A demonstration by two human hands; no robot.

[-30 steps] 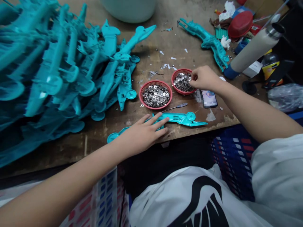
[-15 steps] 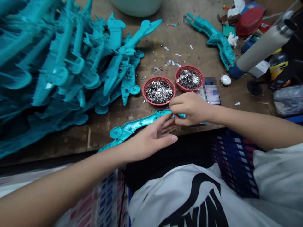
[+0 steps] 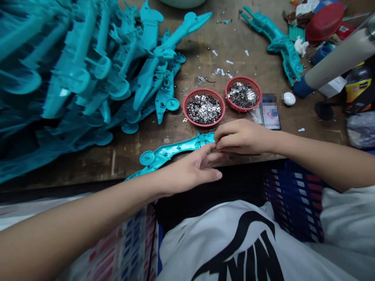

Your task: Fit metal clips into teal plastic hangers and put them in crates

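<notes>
A long teal plastic part (image 3: 175,149), its ribbed hollow side facing up, lies along the front edge of the table. My left hand (image 3: 196,169) rests against its near side, fingers stretched out and thumb apart. Over the right stretch of the part, my right hand (image 3: 247,136) has its fingers bent and drawn together, touching the part near my left fingertips. Whatever the right fingers pinch is hidden. Just beyond both hands stand two red baskets, a left one (image 3: 204,124) and a right one (image 3: 233,105), filled with small metal pieces.
Many teal parts (image 3: 88,74) are heaped at the left. Another teal part (image 3: 274,41) lies at the back right. A phone (image 3: 271,118), a white egg-shaped object (image 3: 289,98) and a leaning bottle (image 3: 331,64) are at the right. Small metal bits lie scattered behind the baskets.
The whole view has shifted slightly, moving the table things rightward and up. My right fingers have changed their bend over the teal part. The left hand keeps its stretched pose against it.
</notes>
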